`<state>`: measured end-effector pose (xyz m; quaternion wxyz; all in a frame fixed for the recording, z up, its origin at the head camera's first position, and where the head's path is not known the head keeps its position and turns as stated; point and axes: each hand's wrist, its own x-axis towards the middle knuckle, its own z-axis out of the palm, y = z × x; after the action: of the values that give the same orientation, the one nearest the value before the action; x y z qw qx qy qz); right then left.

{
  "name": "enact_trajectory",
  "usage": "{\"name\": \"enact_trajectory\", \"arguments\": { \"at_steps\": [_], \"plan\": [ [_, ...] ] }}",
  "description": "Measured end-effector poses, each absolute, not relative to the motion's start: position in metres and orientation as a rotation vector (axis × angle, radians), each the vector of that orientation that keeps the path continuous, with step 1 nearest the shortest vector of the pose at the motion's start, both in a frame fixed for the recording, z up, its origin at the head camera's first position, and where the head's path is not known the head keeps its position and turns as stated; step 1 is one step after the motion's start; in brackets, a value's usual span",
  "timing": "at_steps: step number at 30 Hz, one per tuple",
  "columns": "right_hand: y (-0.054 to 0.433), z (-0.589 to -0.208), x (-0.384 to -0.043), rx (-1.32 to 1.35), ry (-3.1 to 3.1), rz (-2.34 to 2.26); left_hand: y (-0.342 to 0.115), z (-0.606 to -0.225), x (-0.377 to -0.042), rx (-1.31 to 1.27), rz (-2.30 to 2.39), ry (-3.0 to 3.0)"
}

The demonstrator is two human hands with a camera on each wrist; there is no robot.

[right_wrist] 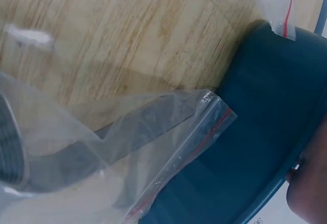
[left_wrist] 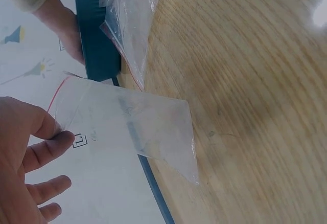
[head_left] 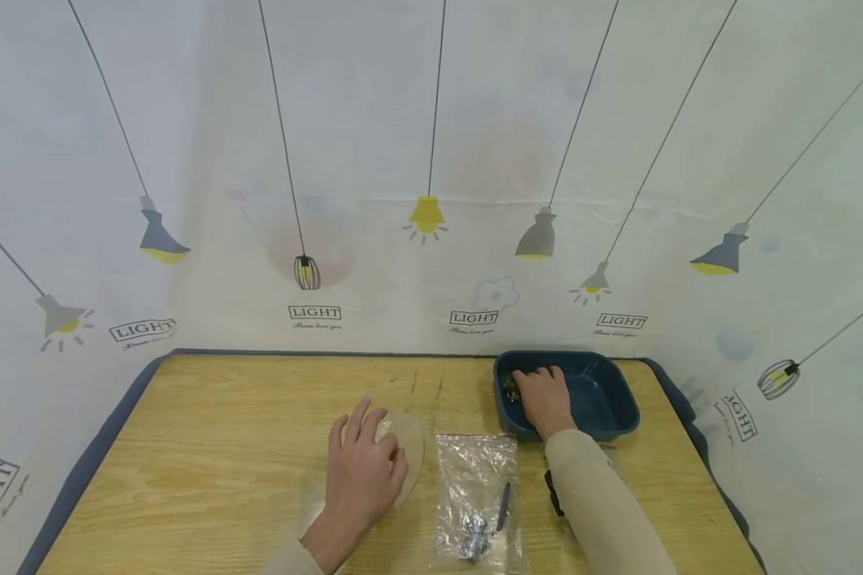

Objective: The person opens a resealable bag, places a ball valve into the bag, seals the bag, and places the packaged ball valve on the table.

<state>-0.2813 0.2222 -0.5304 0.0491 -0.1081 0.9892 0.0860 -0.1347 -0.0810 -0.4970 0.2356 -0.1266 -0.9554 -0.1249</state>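
My left hand [head_left: 363, 471] pinches a clear zip bag [left_wrist: 153, 127] between thumb and index finger, near its red-lined edge. The bag hangs tilted over the wooden table, and its other fingers are spread. My right hand [head_left: 546, 399] reaches into a dark blue basin [head_left: 622, 434] at the back right, fingers bent down at its left end. Small dark, shiny pieces [head_left: 511, 389] lie beside its thumb; its fingertips are hidden, and I cannot tell whether it grips any. Between the hands lies another zip bag [head_left: 475, 471] with a dark pen-like stick [head_left: 503, 507] inside.
Under my right forearm lies one more clear zip bag [right_wrist: 199, 142], against the basin's near wall; a dark grey strip [right_wrist: 148, 121] shows through it. The wooden table [head_left: 223, 431] ends at a wall covering [head_left: 374, 263] printed with hanging lamps.
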Motion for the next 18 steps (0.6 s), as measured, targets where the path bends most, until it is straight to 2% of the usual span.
{"name": "enact_trajectory", "arguments": {
  "at_steps": [18],
  "plan": [
    [0.231,-0.509,-0.274,-0.374,3.114,0.437,-0.085,-0.494,-0.135,-0.326,-0.349,-2.605]
  ]
}}
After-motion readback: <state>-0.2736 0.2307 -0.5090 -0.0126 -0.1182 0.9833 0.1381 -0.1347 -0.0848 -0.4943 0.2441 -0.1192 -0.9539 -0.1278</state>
